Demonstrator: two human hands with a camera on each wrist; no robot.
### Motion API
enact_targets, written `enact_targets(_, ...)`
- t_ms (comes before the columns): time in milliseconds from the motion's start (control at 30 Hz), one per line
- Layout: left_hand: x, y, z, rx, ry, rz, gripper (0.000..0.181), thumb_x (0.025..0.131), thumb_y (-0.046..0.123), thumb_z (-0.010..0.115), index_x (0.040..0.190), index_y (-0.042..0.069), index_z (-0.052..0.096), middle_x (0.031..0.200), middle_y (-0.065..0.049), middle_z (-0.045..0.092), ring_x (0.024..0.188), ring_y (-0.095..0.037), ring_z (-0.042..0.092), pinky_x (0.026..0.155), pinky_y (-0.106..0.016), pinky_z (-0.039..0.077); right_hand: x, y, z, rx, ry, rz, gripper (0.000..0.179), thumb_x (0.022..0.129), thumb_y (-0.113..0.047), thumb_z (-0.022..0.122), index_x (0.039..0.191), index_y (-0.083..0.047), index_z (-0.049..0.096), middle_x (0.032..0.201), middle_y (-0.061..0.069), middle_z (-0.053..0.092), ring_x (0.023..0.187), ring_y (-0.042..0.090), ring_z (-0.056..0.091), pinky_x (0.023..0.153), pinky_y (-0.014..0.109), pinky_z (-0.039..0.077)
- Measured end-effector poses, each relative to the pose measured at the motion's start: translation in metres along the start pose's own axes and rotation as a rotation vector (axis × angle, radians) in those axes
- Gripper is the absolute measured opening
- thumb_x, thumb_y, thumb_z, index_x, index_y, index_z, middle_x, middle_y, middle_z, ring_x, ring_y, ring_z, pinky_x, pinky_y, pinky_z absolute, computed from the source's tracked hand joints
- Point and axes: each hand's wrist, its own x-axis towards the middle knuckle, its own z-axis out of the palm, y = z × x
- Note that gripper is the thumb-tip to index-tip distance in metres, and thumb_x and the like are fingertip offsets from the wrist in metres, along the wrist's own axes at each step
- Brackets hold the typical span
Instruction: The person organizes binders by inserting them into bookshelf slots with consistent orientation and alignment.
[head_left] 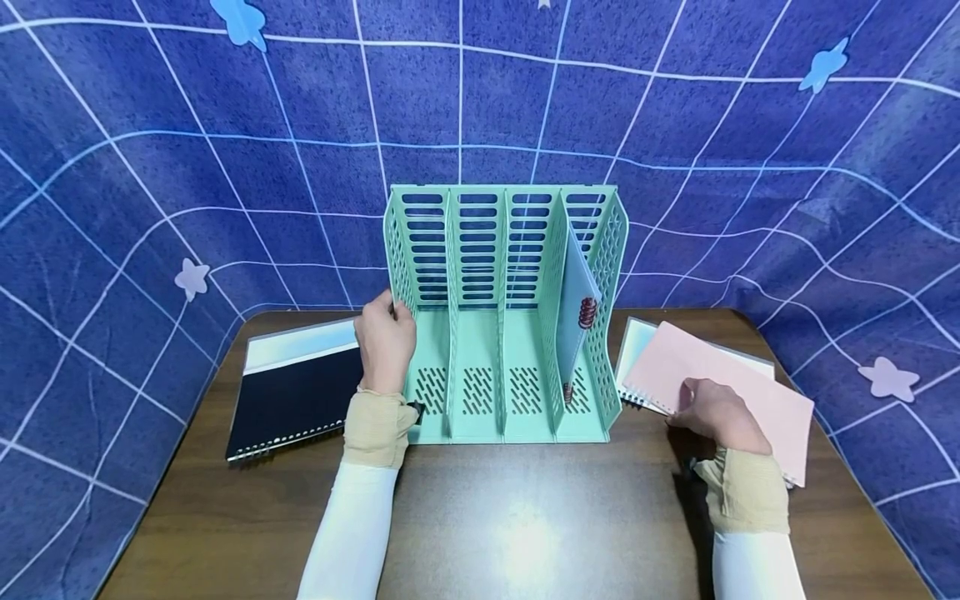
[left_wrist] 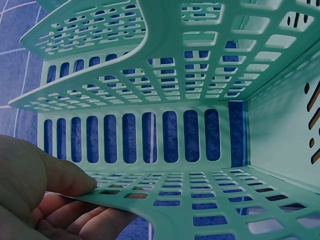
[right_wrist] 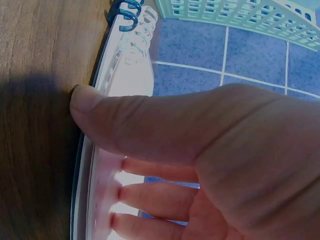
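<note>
A mint-green file rack (head_left: pixel 476 375) with slatted back and perforated dividers stands upright on the table. My left hand (head_left: pixel 386 342) grips the front edge of its left side wall (left_wrist: pixel 185 195), thumb inside and fingers outside. In the rack's rightmost compartment leans a light-blue notebook (head_left: pixel 576 292) with a dark-red coil. My right hand (head_left: pixel 716 412) is over a pink notebook (head_left: pixel 765 408) lying askew on a pale-blue and white notebook (head_left: pixel 636 337). In the right wrist view, its fingertips (right_wrist: pixel 122 192) touch the pink cover while the thumb lies across the edge of the stack.
Left of the rack lies a black spiral notebook (head_left: pixel 292 404) over a pale-blue and white one (head_left: pixel 300 343). The brown wooden table (head_left: pixel 480 517) ends against a blue gridded cloth (head_left: pixel 480 100) with star shapes, which rises behind and at both sides.
</note>
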Motion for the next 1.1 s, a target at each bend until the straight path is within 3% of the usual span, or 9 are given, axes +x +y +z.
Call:
enact_targets(300, 0.001, 0.0, 0.0, 0.006, 0.003, 0.026, 0.03, 0.103, 0.007, 0.052, 0.074, 0.009, 0.056, 0.052, -0.004, 0.044, 0.04, -0.025, 0.038, 0.044, -0.037, 0.032, 0.002, 0.002, 0.003, -0.023, 0.002, -0.059, 0.02, 0.085, -0.019, 0.071, 0.087, -0.006, 0.056, 0.077, 0.009, 0.055, 0.072, 0.028, 0.053, 0.066, 0.042, 0.043)
enact_targets(600, 0.0, -0.001, 0.0, 0.006, -0.016, 0.013, 0.028, 0.104, 0.009, 0.05, 0.078, 0.01, 0.06, 0.055, -0.007, 0.05, 0.041, -0.025, 0.041, 0.045, -0.037, 0.034, 0.001, 0.0, 0.001, -0.052, 0.001, -0.076, 0.006, 0.085, -0.013, 0.062, 0.082, -0.01, 0.059, 0.077, 0.009, 0.057, 0.074, 0.029, 0.053, 0.069, 0.045, 0.044)
enact_targets(800, -0.001, -0.001, 0.0, 0.017, -0.022, 0.002, 0.031, 0.105, 0.01, 0.05, 0.074, 0.01, 0.054, 0.053, -0.006, 0.046, 0.041, -0.025, 0.039, 0.044, -0.036, 0.033, -0.003, -0.006, 0.001, -0.066, 0.013, -0.1, 0.011, 0.086, -0.011, 0.06, 0.075, -0.012, 0.056, 0.072, 0.006, 0.055, 0.07, 0.027, 0.052, 0.066, 0.042, 0.043)
enact_targets(1100, 0.0, 0.0, -0.001, 0.026, -0.016, -0.003, 0.028, 0.104, 0.01, 0.051, 0.077, 0.01, 0.058, 0.055, -0.006, 0.048, 0.042, -0.026, 0.041, 0.046, -0.038, 0.035, -0.001, -0.013, -0.002, -0.078, -0.039, -0.056, 0.01, 0.086, -0.004, 0.052, 0.08, -0.008, 0.059, 0.074, 0.008, 0.053, 0.07, 0.026, 0.05, 0.064, 0.038, 0.039)
